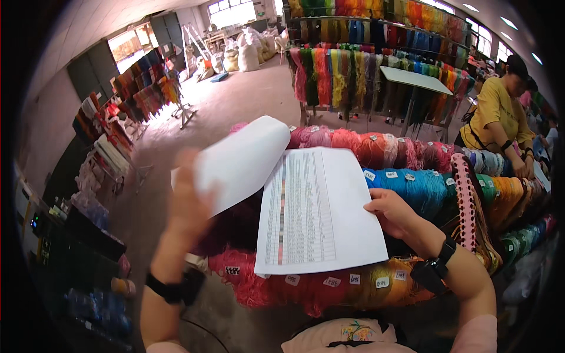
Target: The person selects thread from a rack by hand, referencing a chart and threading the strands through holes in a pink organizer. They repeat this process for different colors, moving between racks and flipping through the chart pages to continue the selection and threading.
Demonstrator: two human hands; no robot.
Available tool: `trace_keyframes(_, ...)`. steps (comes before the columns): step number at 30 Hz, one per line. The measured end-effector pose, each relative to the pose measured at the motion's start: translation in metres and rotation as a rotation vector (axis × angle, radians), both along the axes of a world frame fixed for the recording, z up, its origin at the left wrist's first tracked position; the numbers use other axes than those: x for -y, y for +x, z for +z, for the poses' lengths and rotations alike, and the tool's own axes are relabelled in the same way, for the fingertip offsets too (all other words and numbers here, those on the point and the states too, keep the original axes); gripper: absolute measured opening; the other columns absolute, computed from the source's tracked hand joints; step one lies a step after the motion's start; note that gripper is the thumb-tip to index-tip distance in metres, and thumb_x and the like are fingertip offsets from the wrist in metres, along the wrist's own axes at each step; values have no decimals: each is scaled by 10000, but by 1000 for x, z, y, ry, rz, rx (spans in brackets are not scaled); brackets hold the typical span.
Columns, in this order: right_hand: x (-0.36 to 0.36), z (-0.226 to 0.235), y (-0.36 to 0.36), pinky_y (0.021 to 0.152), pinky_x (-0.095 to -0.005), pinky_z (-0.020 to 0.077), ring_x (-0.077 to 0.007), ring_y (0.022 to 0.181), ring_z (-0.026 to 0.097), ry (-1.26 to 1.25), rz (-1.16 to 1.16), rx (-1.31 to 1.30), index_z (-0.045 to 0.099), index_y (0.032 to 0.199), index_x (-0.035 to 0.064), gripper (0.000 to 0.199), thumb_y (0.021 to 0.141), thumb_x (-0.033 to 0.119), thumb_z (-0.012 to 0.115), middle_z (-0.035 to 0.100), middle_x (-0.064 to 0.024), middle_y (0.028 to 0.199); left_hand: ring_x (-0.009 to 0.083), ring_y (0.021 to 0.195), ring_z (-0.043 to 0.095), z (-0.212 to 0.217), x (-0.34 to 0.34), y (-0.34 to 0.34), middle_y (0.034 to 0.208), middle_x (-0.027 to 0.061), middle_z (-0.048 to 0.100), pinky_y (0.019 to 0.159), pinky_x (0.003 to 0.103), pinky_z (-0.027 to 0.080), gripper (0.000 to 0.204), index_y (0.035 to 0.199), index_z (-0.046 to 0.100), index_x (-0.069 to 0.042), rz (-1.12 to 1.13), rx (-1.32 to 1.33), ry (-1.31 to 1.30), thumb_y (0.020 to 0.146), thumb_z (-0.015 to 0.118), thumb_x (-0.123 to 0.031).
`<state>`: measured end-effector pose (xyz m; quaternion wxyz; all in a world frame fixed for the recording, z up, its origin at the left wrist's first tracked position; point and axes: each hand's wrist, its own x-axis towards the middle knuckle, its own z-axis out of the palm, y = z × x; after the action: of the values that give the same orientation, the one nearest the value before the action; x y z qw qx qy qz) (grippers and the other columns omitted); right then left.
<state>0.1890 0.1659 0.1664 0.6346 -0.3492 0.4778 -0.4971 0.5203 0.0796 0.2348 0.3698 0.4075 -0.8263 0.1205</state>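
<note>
My right hand (393, 210) pinches the right edge of a white printed sheet (359, 235), which carries a table with a column of small colour swatches. Another page (244, 156) is folded up and over to the left of it, its blank side showing. Against that page's left edge is my left hand (191, 197), smeared by motion, so its fingers cannot be made out. Beneath the papers lie rows of yarn hanks with small white tags: pink and orange hanks (312, 291) nearest me, turquoise hanks (412, 191) behind. Both wrists wear black straps with a small box.
Farther right, a person in a yellow shirt (491, 112) bends over the hanks. A pink braided band (465, 206) drapes across the rows. Racks of coloured yarn (341, 76) stand at the back beside a pale tabletop (415, 80). Bulging sacks (247, 56) and a left-hand rack (144, 88) line the room.
</note>
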Motion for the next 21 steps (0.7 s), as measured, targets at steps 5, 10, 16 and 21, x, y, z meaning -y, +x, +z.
trace_keyframes(5,-23,5,-5,757,-297,449,-183,817,564,21,103,252,479,1015,-52,311,709,-21,438,553,-116,927,310,1175,281,-58,-1,-61,1255,176,310,937,481,217,653,1190,370,-54,179,530,53,631,630,-270)
trace_keyframes(10,-48,-4,-31,771,-295,458,-184,864,574,11,130,249,502,1038,-30,346,697,13,541,573,-105,960,246,982,484,-30,32,-74,1083,98,501,801,397,375,342,1060,495,-95,284,523,-36,721,496,-139)
trace_keyframes(16,-60,-9,-41,644,-209,445,-94,720,559,-14,76,104,538,999,-17,262,742,34,533,590,-55,866,187,729,587,9,25,-67,894,64,590,574,297,462,260,982,542,-62,-47,33,25,724,522,-81)
trace_keyframes(21,-57,-7,-42,639,-203,438,-78,725,546,-135,132,48,567,950,2,190,777,66,525,588,-25,838,109,709,560,57,-19,-82,863,56,572,601,258,477,233,1037,505,1,-645,-843,741,863,424,-132)
